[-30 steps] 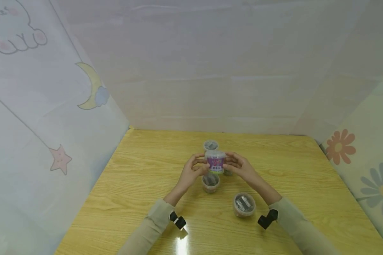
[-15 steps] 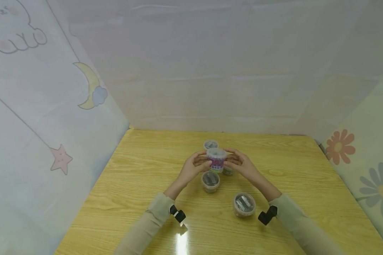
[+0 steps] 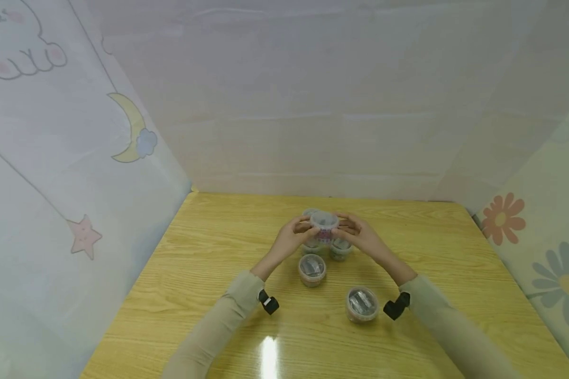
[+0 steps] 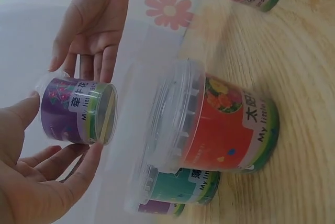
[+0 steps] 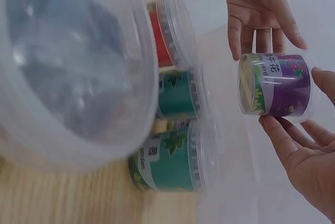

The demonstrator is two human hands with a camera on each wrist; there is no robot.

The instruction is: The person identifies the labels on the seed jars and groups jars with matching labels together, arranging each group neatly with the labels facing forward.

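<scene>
A small clear plastic cup with a purple "My little garden" label (image 4: 73,106) is held up between both hands, over the other cups. My left hand (image 3: 291,238) pinches its left side, thumb toward me and fingers behind. From the other side, my right hand (image 3: 360,239) grips it in the same way. In the head view the cup's round top (image 3: 324,218) faces up toward me. Just below the hands stand a cup on the left (image 3: 311,247) and another on the right (image 3: 341,249), both partly covered by the held one.
On the wood-grain table (image 3: 208,295), one lidded cup (image 3: 312,270) stands nearer me and another (image 3: 362,304) nearer still, by my right wrist. A further cup (image 3: 310,211) sits behind the held one. Red (image 4: 220,130) and teal (image 5: 167,158) labels show on standing cups.
Both hands have moved the purple-labelled cup slightly away from me and to the right. It has tipped, so its top shows more and its label less. More of the cups below is visible.
</scene>
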